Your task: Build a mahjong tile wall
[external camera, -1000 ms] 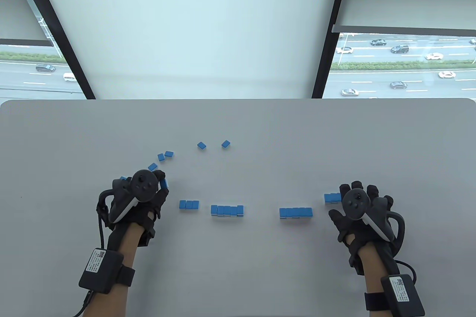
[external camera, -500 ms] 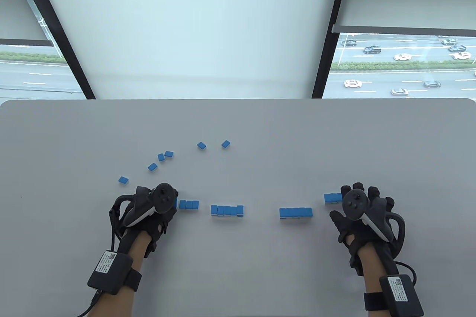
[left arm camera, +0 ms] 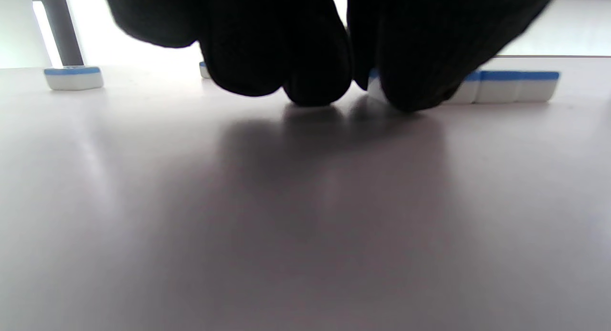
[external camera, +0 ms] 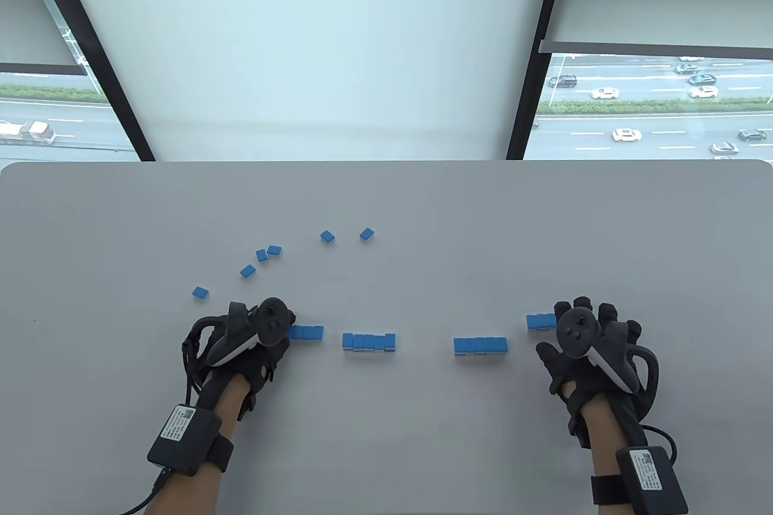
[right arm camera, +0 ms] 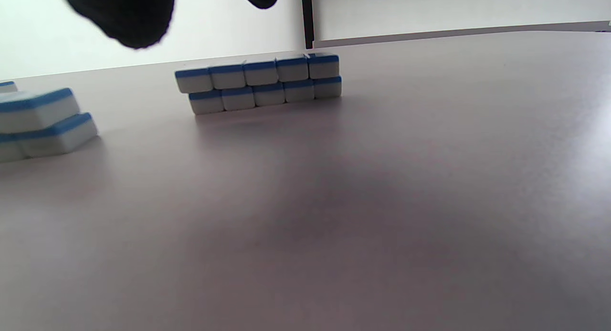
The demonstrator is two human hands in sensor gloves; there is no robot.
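Table view, grey table (external camera: 423,207), roadside windows (external camera: 652,104)

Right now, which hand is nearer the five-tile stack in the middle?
The left hand. It sits just left of the stack, past a short row. The right hand is far to the right.

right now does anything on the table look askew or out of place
Yes. Six loose tiles lie scattered at odd angles beyond the left hand, and the wall sits in separate segments with gaps between them.
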